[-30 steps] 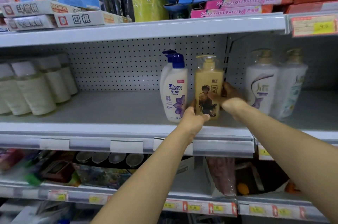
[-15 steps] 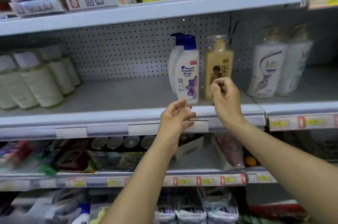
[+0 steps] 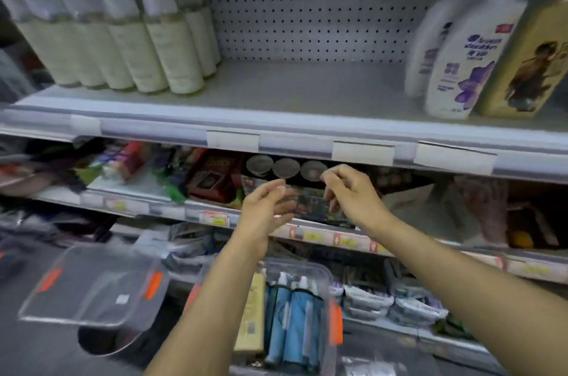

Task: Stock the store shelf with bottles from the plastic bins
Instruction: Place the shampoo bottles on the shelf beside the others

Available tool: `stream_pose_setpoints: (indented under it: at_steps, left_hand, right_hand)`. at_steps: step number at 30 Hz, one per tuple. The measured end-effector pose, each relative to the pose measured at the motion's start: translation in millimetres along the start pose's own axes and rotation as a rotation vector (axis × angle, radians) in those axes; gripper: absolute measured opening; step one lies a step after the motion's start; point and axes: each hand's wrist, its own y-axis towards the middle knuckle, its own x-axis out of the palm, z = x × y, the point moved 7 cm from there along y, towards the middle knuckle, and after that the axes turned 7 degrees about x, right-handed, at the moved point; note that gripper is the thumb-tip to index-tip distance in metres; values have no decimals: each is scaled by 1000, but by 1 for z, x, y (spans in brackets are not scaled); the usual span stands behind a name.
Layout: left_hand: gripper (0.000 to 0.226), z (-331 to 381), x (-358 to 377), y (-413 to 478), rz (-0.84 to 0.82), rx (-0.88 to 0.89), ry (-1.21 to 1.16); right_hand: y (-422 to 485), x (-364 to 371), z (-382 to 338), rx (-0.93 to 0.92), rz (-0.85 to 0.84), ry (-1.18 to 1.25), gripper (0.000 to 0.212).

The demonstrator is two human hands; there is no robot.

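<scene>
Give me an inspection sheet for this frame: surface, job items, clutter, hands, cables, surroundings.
Surface: grey shelf, wide bare stretch in the middle.
Job's things: two pump bottles and a yellow bottle upright at the right; cream bottles in a row at the left; clear bin below, holding blue bottles.
Clutter: second bin, looks empty, blurred.
Hands: left hand and right hand both hold nothing, fingers loosely curled, in front of the lower shelf.
Cables: nothing seen.
Surroundings: pegboard behind; lower shelf packed with mixed goods, blurred.
</scene>
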Motion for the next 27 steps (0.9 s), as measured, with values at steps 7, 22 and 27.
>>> stream_pose_setpoints:
  at_steps: [7, 22, 27]
  left_hand:
    - [13, -46, -99, 9, 104, -146, 48]
    - [34, -208, -177, 12, 150, -624, 173]
    - [35, -226, -183, 10, 198, -689, 245]
  right_hand:
    - [0, 118, 51, 222, -190, 23, 18]
    - [-50, 236, 227, 848, -327, -136, 17]
    - [-51, 265, 257, 890, -299, -69, 14]
